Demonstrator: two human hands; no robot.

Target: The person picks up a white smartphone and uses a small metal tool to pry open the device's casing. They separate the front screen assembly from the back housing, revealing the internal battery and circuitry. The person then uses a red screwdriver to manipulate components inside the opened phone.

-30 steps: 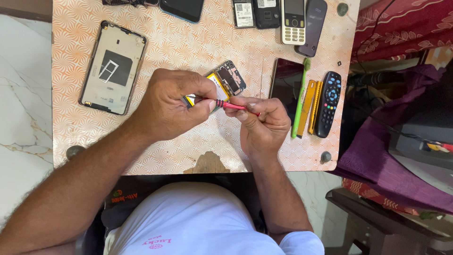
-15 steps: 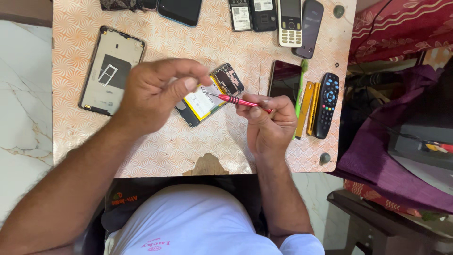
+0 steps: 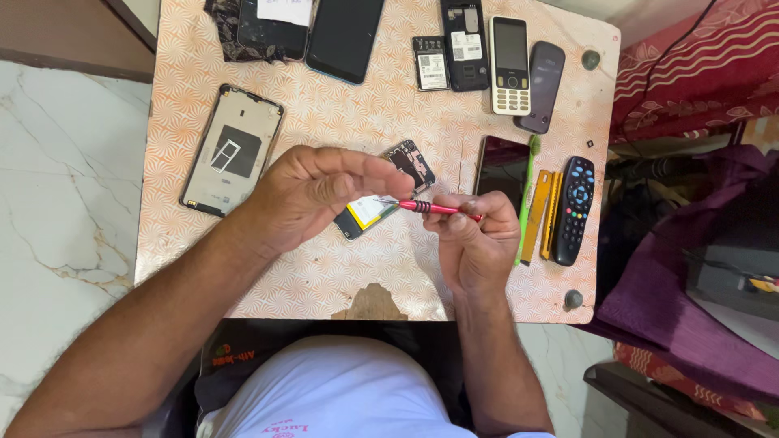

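Opened smartphone (image 3: 388,195), its back off and its yellow-white battery and circuit board showing, lies near the middle of the patterned table (image 3: 357,268), partly under the left hand. Going left to right: a detached phone back frame (image 3: 233,150) lies by the table's left edge, well apart from the work; the left hand (image 3: 312,195) hovers over the opened phone's lower end, fingers curled and thumb drawn toward the fingertips, though whether it pinches anything as small as a screw I cannot tell; the red precision screwdriver (image 3: 434,208) lies almost level, its tip pointing left toward those fingertips, just above the battery; the right hand (image 3: 475,243) pinches the driver's handle between thumb and fingers; past it a dark phone screen (image 3: 501,166), a green toothbrush (image 3: 527,195), yellow pry tools (image 3: 542,212) and a black remote control (image 3: 573,209) lie in a row near the right edge; a keypad phone (image 3: 510,63) sits at the far edge. Judging from this, the fine work goes best with the driver held steady and low over the table, any small part kept above the surface so that it cannot roll off.
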